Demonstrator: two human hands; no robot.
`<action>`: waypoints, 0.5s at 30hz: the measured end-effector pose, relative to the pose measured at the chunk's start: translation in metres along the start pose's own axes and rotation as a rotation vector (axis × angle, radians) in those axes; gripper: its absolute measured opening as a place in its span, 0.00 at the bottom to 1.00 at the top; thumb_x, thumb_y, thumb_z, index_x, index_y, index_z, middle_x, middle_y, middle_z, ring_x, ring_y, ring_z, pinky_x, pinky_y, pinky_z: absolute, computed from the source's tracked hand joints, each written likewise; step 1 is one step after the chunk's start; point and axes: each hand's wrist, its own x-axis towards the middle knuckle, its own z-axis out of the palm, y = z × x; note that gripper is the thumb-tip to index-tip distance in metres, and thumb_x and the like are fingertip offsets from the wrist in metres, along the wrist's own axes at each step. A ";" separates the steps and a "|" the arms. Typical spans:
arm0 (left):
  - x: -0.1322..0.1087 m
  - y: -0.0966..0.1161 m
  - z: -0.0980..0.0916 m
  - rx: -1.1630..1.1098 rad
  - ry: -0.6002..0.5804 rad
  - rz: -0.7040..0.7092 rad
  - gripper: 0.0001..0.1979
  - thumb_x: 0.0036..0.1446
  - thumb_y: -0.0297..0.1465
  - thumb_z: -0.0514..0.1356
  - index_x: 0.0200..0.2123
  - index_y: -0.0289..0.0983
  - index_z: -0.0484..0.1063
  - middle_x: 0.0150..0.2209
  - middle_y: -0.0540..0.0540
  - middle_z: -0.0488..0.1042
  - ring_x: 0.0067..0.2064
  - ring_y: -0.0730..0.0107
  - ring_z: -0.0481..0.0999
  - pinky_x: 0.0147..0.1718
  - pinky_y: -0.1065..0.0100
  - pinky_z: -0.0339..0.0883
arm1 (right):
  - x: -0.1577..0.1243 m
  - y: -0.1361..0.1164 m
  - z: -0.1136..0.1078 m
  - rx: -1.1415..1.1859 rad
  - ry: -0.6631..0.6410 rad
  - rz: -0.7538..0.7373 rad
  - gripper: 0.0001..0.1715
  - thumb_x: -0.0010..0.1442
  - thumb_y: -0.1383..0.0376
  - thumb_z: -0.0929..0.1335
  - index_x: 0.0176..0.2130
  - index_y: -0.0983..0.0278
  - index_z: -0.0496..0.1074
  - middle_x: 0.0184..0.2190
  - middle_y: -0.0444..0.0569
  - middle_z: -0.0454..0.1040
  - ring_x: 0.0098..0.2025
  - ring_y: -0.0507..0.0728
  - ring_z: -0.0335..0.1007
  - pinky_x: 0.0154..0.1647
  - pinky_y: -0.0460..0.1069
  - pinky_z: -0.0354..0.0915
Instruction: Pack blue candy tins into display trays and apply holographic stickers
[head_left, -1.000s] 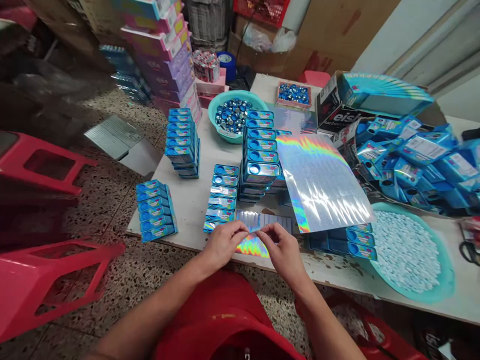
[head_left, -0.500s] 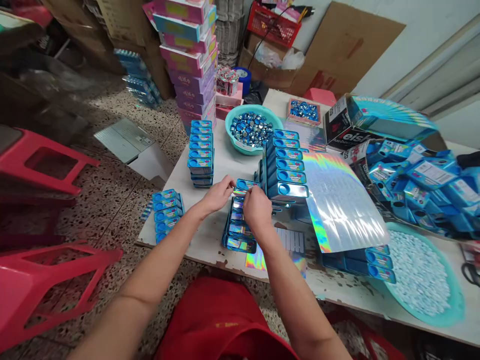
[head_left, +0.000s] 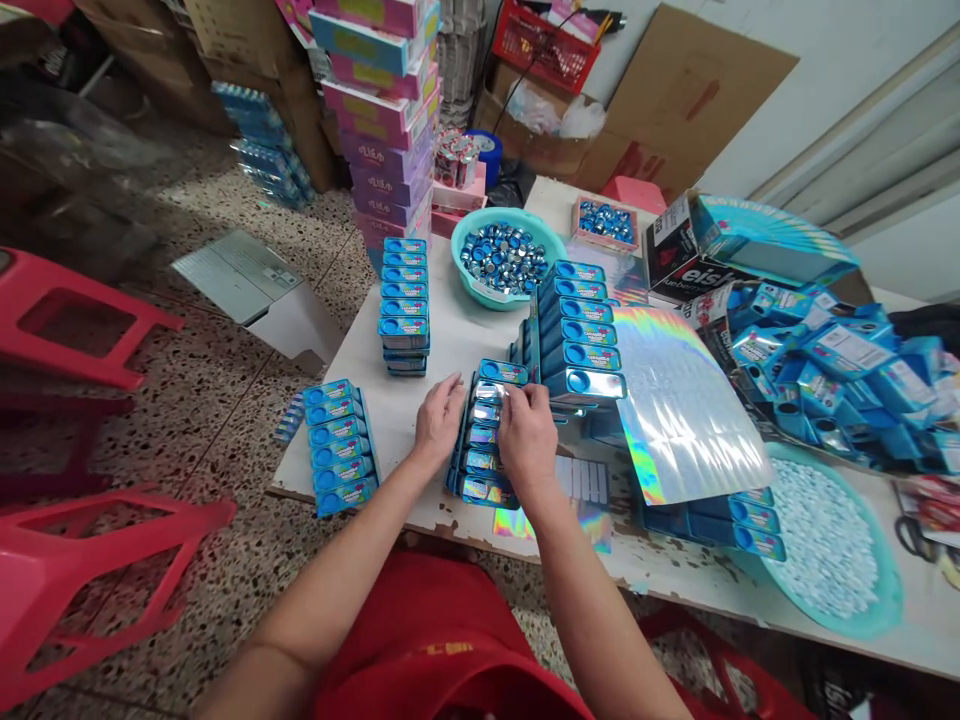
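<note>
A row of blue tins point(head_left: 480, 462) lies on the white table point(head_left: 420, 370) in front of me, most of them with shiny holographic labels on top. My right hand point(head_left: 527, 437) rests over the row, its fingertips pressing down on a label on the second tin from the far end. My left hand point(head_left: 439, 415) lies beside the row on its left, fingers stretched out, their tips by that tin's edge. A partly used holographic sticker sheet point(head_left: 586, 493) lies at the near table edge, right of my right wrist.
Stacks of blue tins point(head_left: 405, 300) point(head_left: 577, 330) point(head_left: 341, 445) stand around the row. A large holographic sheet point(head_left: 682, 400) lies to the right, with a teal tray of white tablets point(head_left: 889, 590) beyond it. A teal bowl of metal caps point(head_left: 502, 260) sits at the back. Red stools point(head_left: 82, 560) stand on the left.
Both hands left the sticker sheet at the near edge and went out to the row of tins. Since then the right hand has pressed down on a tin and the left has drawn aside.
</note>
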 end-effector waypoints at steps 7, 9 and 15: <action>-0.018 -0.019 0.000 0.092 -0.304 -0.025 0.38 0.58 0.57 0.36 0.65 0.43 0.50 0.68 0.47 0.39 0.68 0.53 0.34 0.63 0.46 0.34 | -0.004 -0.006 0.011 0.015 -0.030 -0.088 0.20 0.63 0.63 0.61 0.50 0.73 0.67 0.39 0.61 0.68 0.42 0.62 0.64 0.42 0.56 0.64; -0.013 -0.028 -0.008 0.088 -0.282 -0.121 0.38 0.56 0.58 0.41 0.63 0.44 0.54 0.68 0.48 0.39 0.68 0.51 0.34 0.63 0.45 0.32 | -0.015 0.000 0.005 0.167 0.039 -0.131 0.19 0.63 0.64 0.60 0.49 0.71 0.69 0.40 0.60 0.68 0.44 0.62 0.64 0.45 0.57 0.64; -0.007 -0.036 0.012 -0.627 -0.155 -0.375 0.39 0.56 0.58 0.44 0.64 0.42 0.52 0.65 0.44 0.52 0.66 0.58 0.50 0.63 0.56 0.46 | -0.070 0.045 0.027 0.946 0.230 0.470 0.26 0.61 0.48 0.59 0.48 0.62 0.70 0.44 0.53 0.70 0.48 0.59 0.66 0.50 0.57 0.64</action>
